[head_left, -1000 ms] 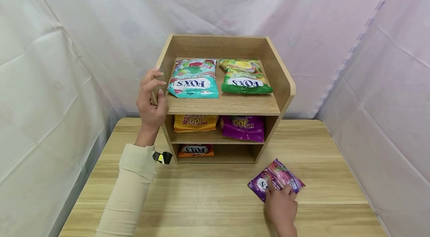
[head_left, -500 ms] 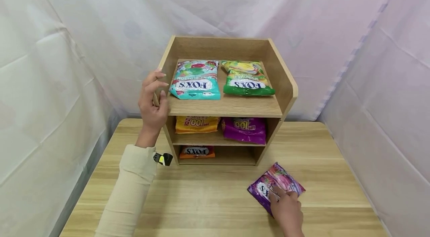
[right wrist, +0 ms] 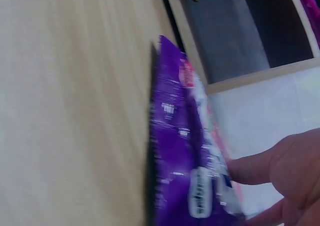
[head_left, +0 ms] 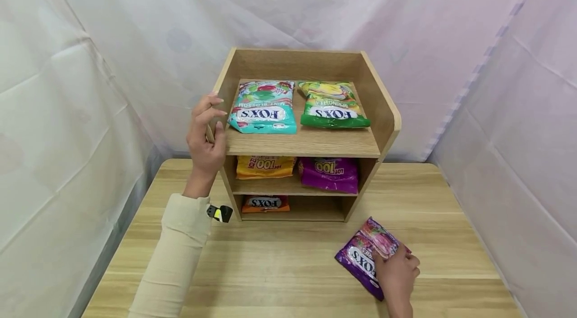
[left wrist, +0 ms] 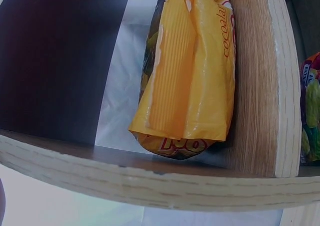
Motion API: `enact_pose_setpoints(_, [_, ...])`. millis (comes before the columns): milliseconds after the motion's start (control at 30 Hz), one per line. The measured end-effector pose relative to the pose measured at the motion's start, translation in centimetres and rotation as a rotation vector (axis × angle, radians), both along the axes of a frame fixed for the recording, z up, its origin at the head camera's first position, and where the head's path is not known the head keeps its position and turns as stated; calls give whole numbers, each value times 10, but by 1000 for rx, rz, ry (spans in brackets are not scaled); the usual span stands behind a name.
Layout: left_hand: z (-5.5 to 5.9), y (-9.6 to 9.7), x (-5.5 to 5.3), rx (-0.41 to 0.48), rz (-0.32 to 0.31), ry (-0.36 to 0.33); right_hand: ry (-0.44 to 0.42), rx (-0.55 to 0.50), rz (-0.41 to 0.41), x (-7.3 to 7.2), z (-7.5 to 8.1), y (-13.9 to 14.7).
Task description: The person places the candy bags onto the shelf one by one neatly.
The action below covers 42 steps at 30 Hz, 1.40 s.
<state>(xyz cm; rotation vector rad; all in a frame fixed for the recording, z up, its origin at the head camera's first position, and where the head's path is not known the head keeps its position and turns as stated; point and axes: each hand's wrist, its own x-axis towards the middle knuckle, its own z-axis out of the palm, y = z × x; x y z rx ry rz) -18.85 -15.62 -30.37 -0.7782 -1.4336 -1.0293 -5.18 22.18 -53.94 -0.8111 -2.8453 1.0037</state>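
Observation:
My left hand (head_left: 206, 140) grips the left side panel of a small wooden shelf (head_left: 302, 145), its fingers bent over the edge. On the table in front of the shelf's right side, my right hand (head_left: 396, 274) holds a purple Fox's candy bag (head_left: 353, 257) by its right edge. In the right wrist view, the thumb (right wrist: 252, 167) presses on the bag's printed side, and the bag (right wrist: 172, 141) stands tilted over the tabletop; part of the other fingers is cut off. The left wrist view looks into a shelf compartment with a yellow candy bag (left wrist: 190, 85).
On the top level lie a turquoise Fox's bag (head_left: 261, 112) and a green one (head_left: 333, 107). Yellow (head_left: 266, 167) and purple Lot 100 bags (head_left: 328, 174) fill the middle level. An orange Fox's bag (head_left: 266, 204) lies bottom left. White cloth (head_left: 288, 12) surrounds the table (head_left: 270, 278).
My right hand has slid right along the purple candy bag to its edge, uncovering more of the print, and the bag has turned slightly. My left hand has kept its hold on the shelf.

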Motion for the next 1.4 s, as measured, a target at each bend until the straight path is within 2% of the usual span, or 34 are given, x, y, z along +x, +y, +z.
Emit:
enact_pose_setpoints(167, [-1,1,0,3,-5,0,62,-5,-47,4,-11,-5])
enact_pose_setpoints(367, [-1,0,0,6,-4,-2,131,-16,-68,13,-16,-14])
enact_pose_setpoints(533, [-2,0,0,4,-13,0,151,-29,-43,21,-22,-23])
enact_pose_setpoints(800, [-2,0,0,6,-14,0,273,-76,58,29,-30,-33])
enact_pose_setpoints(967, [-1,1,1,7,-1,-3,247,-95,153,28,-31,-35])
enact_pose_setpoints(1067, [-1,1,1,8,-3,0,227,-113,172,28,-31,-36])
enact_pose_setpoints(1400, [-4,-2,-4,4,2,-10,242,-99,67,31,-31,-43])
